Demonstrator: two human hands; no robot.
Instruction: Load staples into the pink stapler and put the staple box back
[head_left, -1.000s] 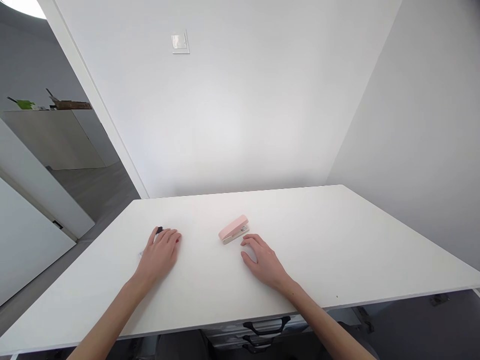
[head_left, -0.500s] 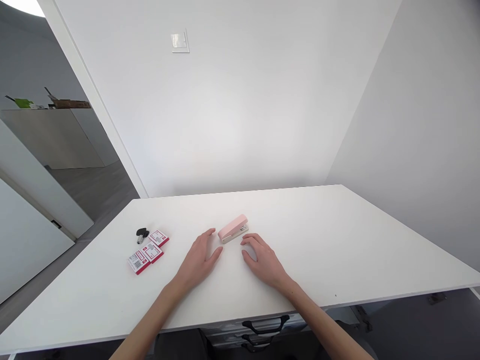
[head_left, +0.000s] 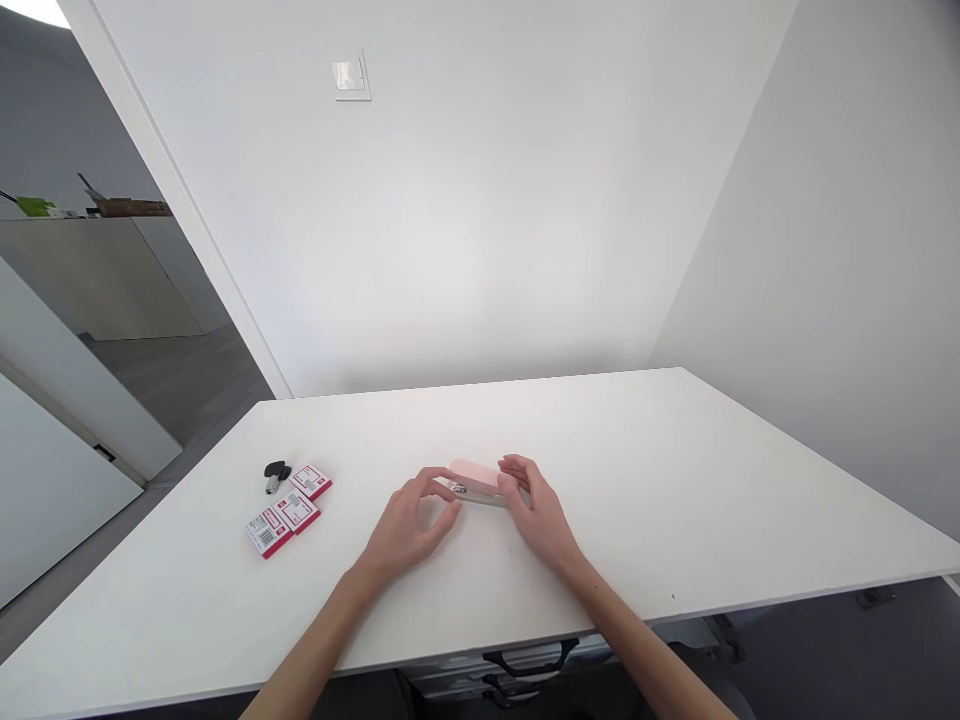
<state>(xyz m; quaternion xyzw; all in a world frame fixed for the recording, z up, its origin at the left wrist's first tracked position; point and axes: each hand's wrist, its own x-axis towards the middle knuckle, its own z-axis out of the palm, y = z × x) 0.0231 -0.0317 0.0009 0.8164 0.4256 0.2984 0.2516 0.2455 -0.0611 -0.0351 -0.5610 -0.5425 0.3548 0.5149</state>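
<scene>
While between hands [head_left: 401,530] [head_left: 544,522] — stapler [head_left: 475,473], boxes [head_left: 298,511] apart

No words or numbers can be read. Red-framed labels are borne by three small red-and-white boxes [head_left: 298,510], their print too tiny to be deciphered; on the nearest one, a barcode [head_left: 266,539] can be made out.

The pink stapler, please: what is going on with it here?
A person handles the pink stapler at the white table. The right hand holds one end; the left hand is at the other, its contact unclear. Three small boxes and a small dark object lie to the left.
</scene>
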